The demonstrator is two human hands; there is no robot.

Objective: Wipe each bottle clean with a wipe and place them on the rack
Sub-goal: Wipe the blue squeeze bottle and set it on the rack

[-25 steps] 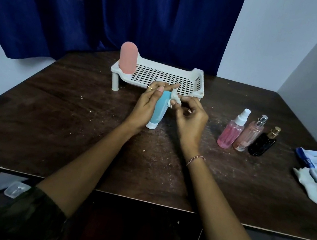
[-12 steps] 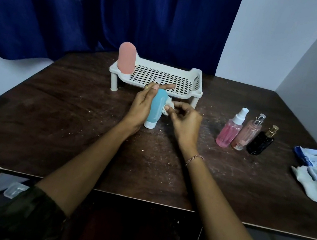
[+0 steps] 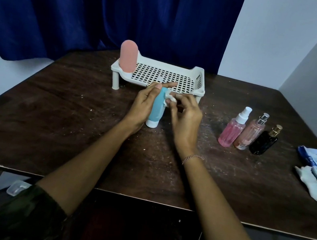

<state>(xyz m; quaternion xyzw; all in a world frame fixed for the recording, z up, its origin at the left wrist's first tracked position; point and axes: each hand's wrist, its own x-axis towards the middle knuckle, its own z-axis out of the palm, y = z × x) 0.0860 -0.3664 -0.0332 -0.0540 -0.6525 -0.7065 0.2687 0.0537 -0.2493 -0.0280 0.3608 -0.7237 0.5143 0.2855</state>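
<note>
1. Plainly mid-wipe, the left hand point(image 3: 143, 106) gripped the soft turquoise squeeze-tube bottle point(image 3: 157, 111), white cap down, just on the near side of the white perforated plastic rack point(image 3: 199, 80); its forefinger stuck out straight.
2. The right hand point(image 3: 187, 120) pinched a crumpled white wipe point(image 3: 171, 98) against the tube's upper end.
3. It looked light, squashy, and probably slick when damp; a hold round its middle seemed safest.

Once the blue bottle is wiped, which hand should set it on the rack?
Probably the left hand: it grips the blue bottle in front of the rack; the right hand pinches the wipe.
</note>
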